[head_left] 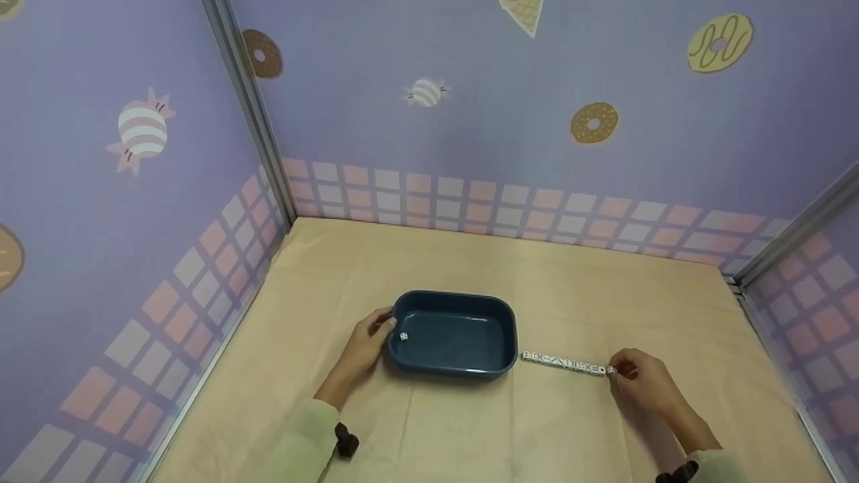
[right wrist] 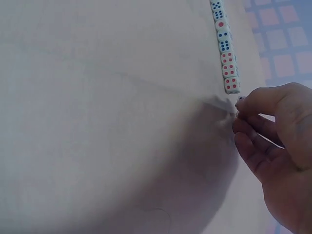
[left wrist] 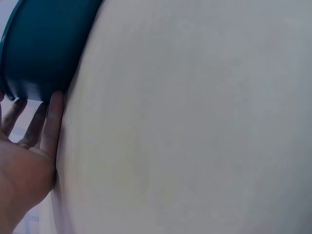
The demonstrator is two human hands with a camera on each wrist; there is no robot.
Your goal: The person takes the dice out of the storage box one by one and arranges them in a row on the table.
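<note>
A dark blue tray (head_left: 453, 362) stands in the middle of the tan table, with one white die (head_left: 403, 337) lying inside near its left end. My left hand (head_left: 384, 327) rests against the tray's left wall, thumb at the rim. In the left wrist view its fingers (left wrist: 51, 122) lie straight beside the tray (left wrist: 44, 44). A row of several white dice (head_left: 562, 363) runs right from the tray's front right corner. My right hand (head_left: 616, 369) pinches a die (right wrist: 240, 99) at the row's right end, just past the last die of the row (right wrist: 225, 51).
Purple panels printed with sweets wall in the table on the left, back and right, with metal posts (head_left: 251, 114) in the corners. Tan table surface (head_left: 470, 429) stretches in front of the tray and behind it.
</note>
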